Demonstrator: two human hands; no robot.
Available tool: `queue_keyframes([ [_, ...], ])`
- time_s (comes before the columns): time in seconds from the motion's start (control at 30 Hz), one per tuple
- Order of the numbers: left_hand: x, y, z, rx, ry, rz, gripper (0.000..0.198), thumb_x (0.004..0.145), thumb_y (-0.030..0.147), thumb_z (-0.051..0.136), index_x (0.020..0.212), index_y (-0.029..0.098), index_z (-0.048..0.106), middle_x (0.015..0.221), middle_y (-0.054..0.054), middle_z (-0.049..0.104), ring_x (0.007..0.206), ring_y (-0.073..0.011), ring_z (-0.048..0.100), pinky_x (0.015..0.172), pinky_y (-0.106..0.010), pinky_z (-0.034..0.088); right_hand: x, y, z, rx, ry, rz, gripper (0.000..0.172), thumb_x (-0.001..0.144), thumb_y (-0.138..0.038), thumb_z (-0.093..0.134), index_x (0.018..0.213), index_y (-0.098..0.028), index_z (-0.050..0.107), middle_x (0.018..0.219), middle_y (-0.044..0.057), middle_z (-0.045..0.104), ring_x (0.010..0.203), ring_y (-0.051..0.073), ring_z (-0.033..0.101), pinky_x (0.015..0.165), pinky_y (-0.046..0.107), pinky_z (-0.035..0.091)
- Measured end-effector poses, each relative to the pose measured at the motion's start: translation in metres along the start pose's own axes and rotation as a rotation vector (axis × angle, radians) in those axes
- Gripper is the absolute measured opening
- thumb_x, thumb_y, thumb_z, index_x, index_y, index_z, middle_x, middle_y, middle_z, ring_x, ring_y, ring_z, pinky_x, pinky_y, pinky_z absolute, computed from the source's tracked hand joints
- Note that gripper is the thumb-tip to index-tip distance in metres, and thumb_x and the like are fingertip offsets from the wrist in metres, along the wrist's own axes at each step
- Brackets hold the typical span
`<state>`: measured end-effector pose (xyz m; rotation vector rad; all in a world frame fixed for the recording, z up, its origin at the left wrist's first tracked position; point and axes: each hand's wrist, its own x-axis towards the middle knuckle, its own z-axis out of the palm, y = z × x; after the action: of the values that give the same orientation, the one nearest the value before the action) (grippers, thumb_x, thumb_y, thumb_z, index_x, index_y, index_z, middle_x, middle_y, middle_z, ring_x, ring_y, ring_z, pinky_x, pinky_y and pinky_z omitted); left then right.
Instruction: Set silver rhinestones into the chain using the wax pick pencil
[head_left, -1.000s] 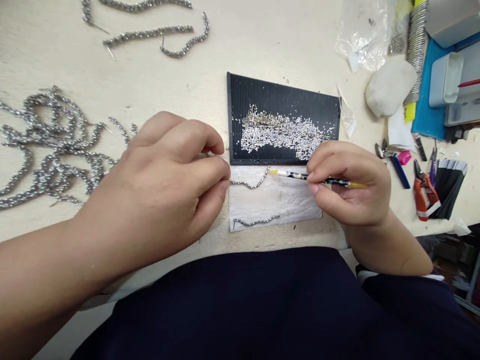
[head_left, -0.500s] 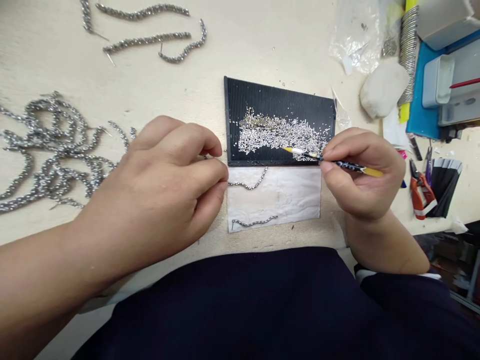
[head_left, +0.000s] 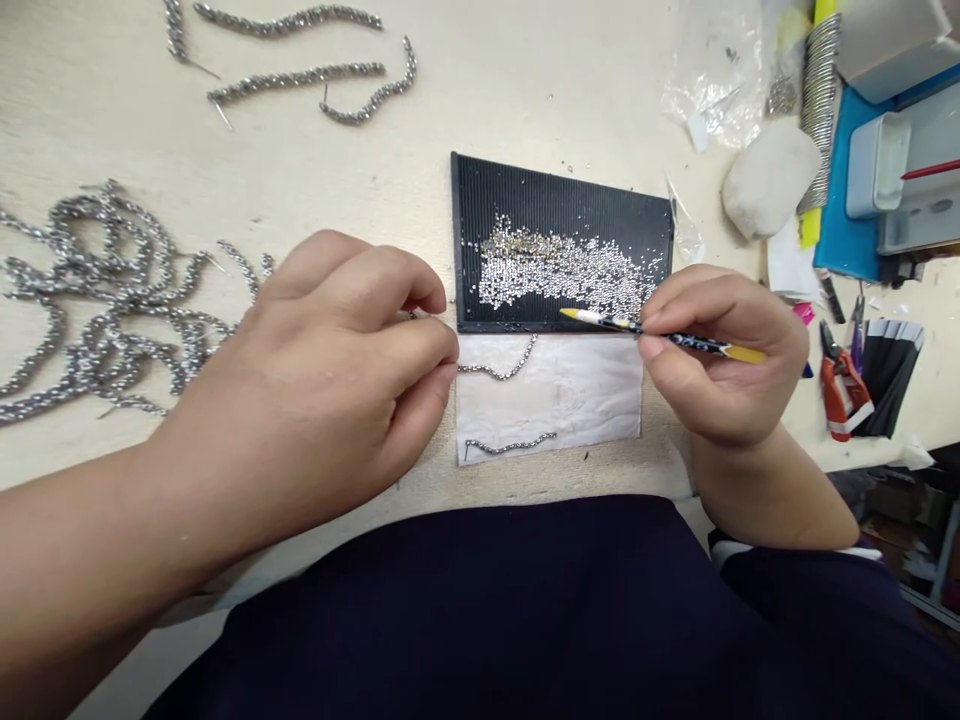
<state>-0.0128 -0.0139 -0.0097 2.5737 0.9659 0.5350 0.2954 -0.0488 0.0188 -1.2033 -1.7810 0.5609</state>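
Note:
My right hand [head_left: 720,350] is shut on a black patterned pick pencil [head_left: 600,319] with a yellow end and a pale tip, which lies just over the lower edge of a black ridged tray [head_left: 562,185]. A dense band of small silver beads [head_left: 559,270] is spread across the tray. My left hand [head_left: 322,380] pinches a thin beaded wire [head_left: 499,372] at its fingertips, and the wire runs out over a white pad [head_left: 585,395]. The fingers hide the pinched end. A shorter beaded strand [head_left: 510,446] lies on the pad's lower part.
A heap of beaded strands [head_left: 97,300] lies left of my left hand, with more strands [head_left: 296,75] above it. At right are a plastic bag [head_left: 716,75], a white lump [head_left: 771,178], a blue mat [head_left: 840,180] and orange-handled pliers [head_left: 844,395].
My right hand and pick have moved up and right, from over the white pad to the tray's lower edge. My left hand has stayed nearly still.

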Motion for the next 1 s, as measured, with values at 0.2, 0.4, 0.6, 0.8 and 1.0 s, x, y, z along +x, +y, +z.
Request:
queue_keyframes([
  [0.2, 0.002, 0.002, 0.000, -0.050, -0.013, -0.024, 0.026, 0.106, 0.031, 0.053, 0.089, 0.026, 0.071, 0.116, -0.004, 0.064, 0.112, -0.0280, 0.059, 0.098, -0.050, 0.055, 0.000, 0.008, -0.003, -0.076, 0.060, 0.023, 0.012, 0.085, -0.018, 0.075, 0.081, -0.028, 0.071, 0.074, 0.000, 0.072, 0.067, 0.020, 0.064, 0.058, 0.039, 0.047],
  [0.4, 0.001, 0.000, 0.003, -0.036, 0.004, 0.002, 0.029, 0.109, 0.036, 0.051, 0.090, 0.024, 0.068, 0.118, -0.004, 0.063, 0.113, -0.0275, 0.059, 0.096, -0.048, 0.053, 0.000, 0.010, -0.002, -0.061, 0.048, 0.006, 0.013, 0.085, -0.014, 0.073, 0.083, -0.027, 0.072, 0.075, 0.000, 0.071, 0.067, 0.019, 0.065, 0.058, 0.038, 0.047],
  [0.6, -0.001, -0.003, -0.001, 0.014, 0.007, 0.000, 0.031, 0.111, 0.035, 0.047, 0.091, 0.025, 0.067, 0.118, -0.003, 0.061, 0.113, -0.0253, 0.058, 0.097, -0.048, 0.055, 0.001, 0.005, -0.002, -0.013, 0.014, -0.024, 0.015, 0.083, -0.013, 0.075, 0.085, -0.028, 0.072, 0.075, 0.000, 0.073, 0.067, 0.019, 0.066, 0.057, 0.036, 0.050],
  [0.8, 0.001, 0.000, 0.000, -0.046, -0.008, -0.016, 0.022, 0.106, 0.032, 0.054, 0.090, 0.025, 0.069, 0.118, -0.004, 0.064, 0.114, -0.0285, 0.060, 0.098, -0.050, 0.055, 0.003, -0.004, 0.001, 0.051, -0.165, -0.095, 0.021, 0.082, -0.006, 0.072, 0.090, -0.026, 0.074, 0.076, 0.000, 0.073, 0.066, 0.017, 0.068, 0.055, 0.032, 0.053],
  [1.0, 0.002, 0.001, 0.001, 0.000, 0.022, 0.025, 0.027, 0.109, 0.032, 0.049, 0.089, 0.025, 0.067, 0.114, -0.007, 0.064, 0.110, -0.0299, 0.061, 0.094, -0.052, 0.059, 0.004, -0.005, 0.002, 0.039, -0.189, -0.075, 0.021, 0.081, -0.005, 0.071, 0.087, -0.025, 0.073, 0.076, 0.000, 0.073, 0.070, 0.016, 0.070, 0.058, 0.031, 0.055],
])
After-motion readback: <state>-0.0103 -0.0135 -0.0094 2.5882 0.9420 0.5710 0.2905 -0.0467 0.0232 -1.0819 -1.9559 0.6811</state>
